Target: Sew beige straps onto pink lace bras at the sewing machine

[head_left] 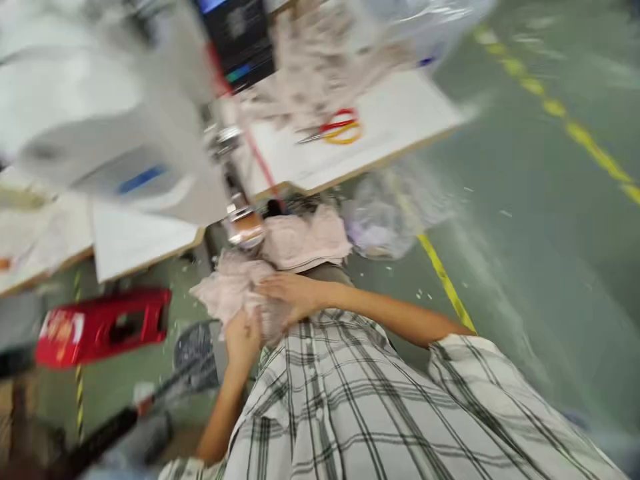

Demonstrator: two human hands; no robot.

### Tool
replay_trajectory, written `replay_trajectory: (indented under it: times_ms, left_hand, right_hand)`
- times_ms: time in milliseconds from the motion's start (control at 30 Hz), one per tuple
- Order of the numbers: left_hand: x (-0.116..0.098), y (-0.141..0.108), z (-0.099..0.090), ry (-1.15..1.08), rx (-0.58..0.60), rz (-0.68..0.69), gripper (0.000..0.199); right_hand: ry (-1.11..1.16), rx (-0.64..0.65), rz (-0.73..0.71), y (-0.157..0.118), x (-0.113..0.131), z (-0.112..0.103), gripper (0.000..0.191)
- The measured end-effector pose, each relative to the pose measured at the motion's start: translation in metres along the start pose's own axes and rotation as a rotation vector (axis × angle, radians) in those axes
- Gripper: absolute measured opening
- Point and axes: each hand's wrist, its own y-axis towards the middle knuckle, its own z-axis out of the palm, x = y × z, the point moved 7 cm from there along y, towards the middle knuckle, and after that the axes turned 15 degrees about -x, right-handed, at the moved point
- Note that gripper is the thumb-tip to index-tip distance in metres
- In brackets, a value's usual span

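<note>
My left hand (243,339) is closed on the near left edge of a crumpled pale pink bra (233,283) beside the sewing machine's metal end. My right hand (303,295) grips the same cloth from the right, thumb toward me and fingers over the top; part of the fabric is hidden beneath it. Just beyond, another pale pink bra piece (307,237) with moulded cups lies by the machine arm. The metal presser end (245,223) of the sewing machine (150,133) stands directly above the bundle. Motion blur hides the finer stitching.
Red-and-yellow scissors (343,127) lie on the white tabletop (385,127), in front of a heap of pink pieces (320,60). A dark control screen (243,40) stands behind. A clear plastic bag (383,223) hangs below the edge. A red plastic stool (105,327) is at left.
</note>
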Motion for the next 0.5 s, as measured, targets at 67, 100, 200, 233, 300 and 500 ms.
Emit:
replay_trajectory:
  times_ms: [67, 100, 200, 233, 300, 500]
  left_hand:
    - [0.034, -0.017, -0.013, 0.074, -0.060, -0.118, 0.034]
    - [0.048, -0.023, -0.013, 0.091, -0.078, -0.161, 0.039]
    - [0.096, -0.027, -0.013, 0.141, -0.184, -0.276, 0.033]
    - [0.115, -0.025, -0.014, 0.171, -0.229, -0.310, 0.028]
    - [0.153, -0.022, -0.012, 0.240, -0.277, -0.364, 0.051]
    - [0.220, -0.012, -0.012, 0.338, -0.210, -0.460, 0.038]
  right_hand:
    - [0.003, 0.278, -0.093, 0.008, -0.009, 0.033, 0.052]
    - [-0.011, 0.380, -0.131, 0.006, -0.008, 0.042, 0.050]
    - [-0.042, 0.484, -0.242, -0.003, 0.015, 0.046, 0.056]
    - [-0.047, 0.480, -0.267, -0.006, 0.024, 0.043, 0.055]
    - [-0.055, 0.486, -0.293, -0.009, 0.038, 0.037, 0.052]
    - [-0.087, 0.544, -0.260, -0.017, 0.046, 0.010, 0.033]
